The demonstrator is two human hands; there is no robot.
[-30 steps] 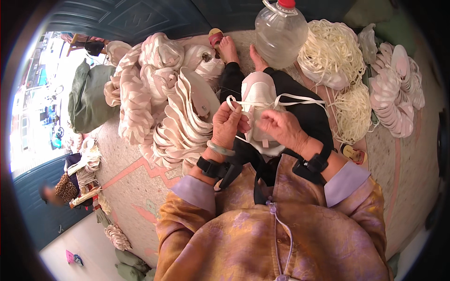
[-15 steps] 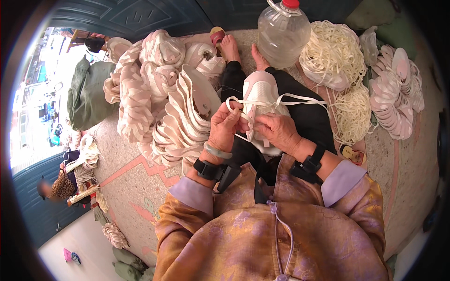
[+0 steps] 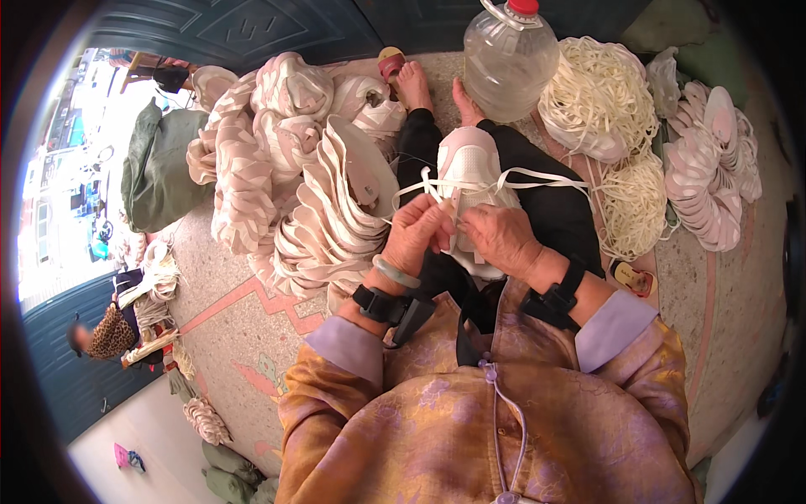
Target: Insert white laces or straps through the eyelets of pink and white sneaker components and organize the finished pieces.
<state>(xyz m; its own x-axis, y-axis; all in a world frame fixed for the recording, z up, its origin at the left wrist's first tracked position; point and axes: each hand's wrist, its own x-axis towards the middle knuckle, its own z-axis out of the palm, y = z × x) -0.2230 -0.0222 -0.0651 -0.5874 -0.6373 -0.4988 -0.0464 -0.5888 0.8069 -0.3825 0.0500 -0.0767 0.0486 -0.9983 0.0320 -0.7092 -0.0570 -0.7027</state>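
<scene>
A white and pale pink shoe upper lies between my knees, its toe pointing away from me. A flat white shoelace runs across it, one end trailing right over my dark trouser leg and the other looping down on the left. My left hand is closed in a pinch at the upper's left eyelet edge, with the lace at its fingertips. Close beside it, my right hand has its fingers closed on the upper near the opening. Its fingertips are partly hidden, so any lace in them cannot be made out.
Stacked shoe uppers heap up on the left, beside a green sack. A large clear bottle stands ahead. Piles of cream laces and more uppers lie to the right. Another person sits far left.
My left hand has come down and slightly right, closer to the eyelet edge. The lace loop that was at its raised fingers now hangs free above it. My right hand has barely moved.
</scene>
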